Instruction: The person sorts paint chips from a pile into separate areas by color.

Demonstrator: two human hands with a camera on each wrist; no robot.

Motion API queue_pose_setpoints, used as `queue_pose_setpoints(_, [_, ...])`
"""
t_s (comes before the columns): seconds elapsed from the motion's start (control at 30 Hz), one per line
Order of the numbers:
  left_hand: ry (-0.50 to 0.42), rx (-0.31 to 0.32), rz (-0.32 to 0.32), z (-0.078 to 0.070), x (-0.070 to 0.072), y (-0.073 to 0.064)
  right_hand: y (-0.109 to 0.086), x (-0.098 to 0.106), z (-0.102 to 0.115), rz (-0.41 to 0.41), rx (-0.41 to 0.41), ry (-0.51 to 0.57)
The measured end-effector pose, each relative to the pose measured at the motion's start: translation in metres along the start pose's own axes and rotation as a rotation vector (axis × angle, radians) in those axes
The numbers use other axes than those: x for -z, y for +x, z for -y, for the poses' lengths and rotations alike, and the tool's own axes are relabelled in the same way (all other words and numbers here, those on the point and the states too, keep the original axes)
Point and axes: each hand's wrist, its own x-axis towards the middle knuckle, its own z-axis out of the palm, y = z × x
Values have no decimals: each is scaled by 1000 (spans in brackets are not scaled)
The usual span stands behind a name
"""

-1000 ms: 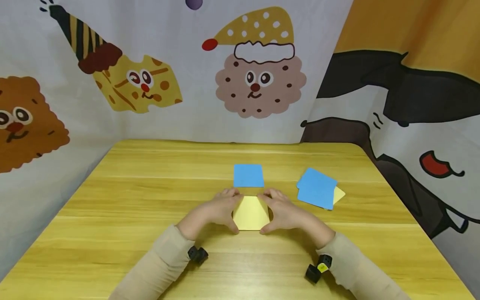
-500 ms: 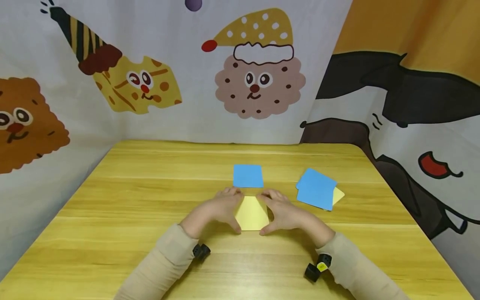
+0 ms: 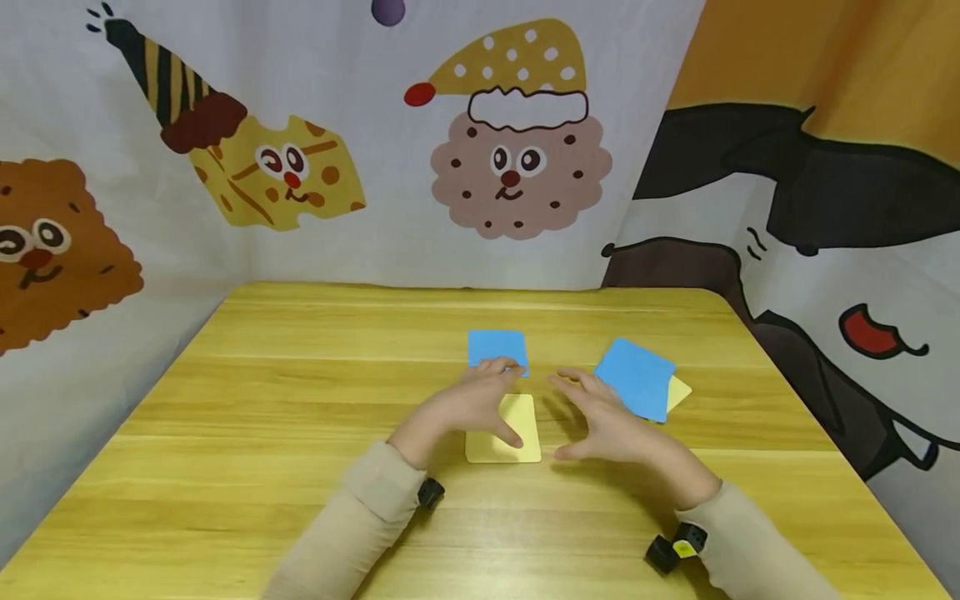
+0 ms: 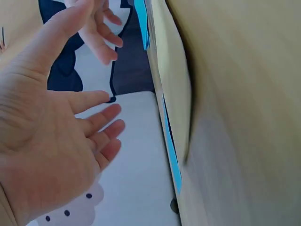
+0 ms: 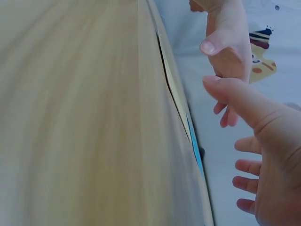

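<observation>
See left hand (image 3: 474, 406) spread above yellow card (image 3: 522, 415), right hand (image 3: 613, 427) spread just beside; see card edges pointing straight forward; cannot tell long axis.

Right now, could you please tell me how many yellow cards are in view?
2: one yellow card lies partly hidden by the left hand; a second yellow card pokes out from under the right-hand blue card. More may be hidden there.

Table (image 3: 262, 417) passable leftward; curtain (image 3: 397, 242) blocks behind.
</observation>
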Motion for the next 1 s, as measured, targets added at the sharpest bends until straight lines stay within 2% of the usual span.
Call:
queue_pose_setpoints(0.2, [-37,-39,-19,-17,-3,22,-20,15,-15,-41,-11,17])
queue_pose_setpoints(0.47, [-10,-72,-26,-38,-13,53,-42,28,-41,-75,-40,4])
queue_pose_setpoints(0.77, [-9,-70,-55,-60,-13,80,-54,42,-70,-109,-87,26])
queue_pose_setpoints(1.0, [2,-35,-49,-65,-23,100,-57,47,-82,-137,-114,26])
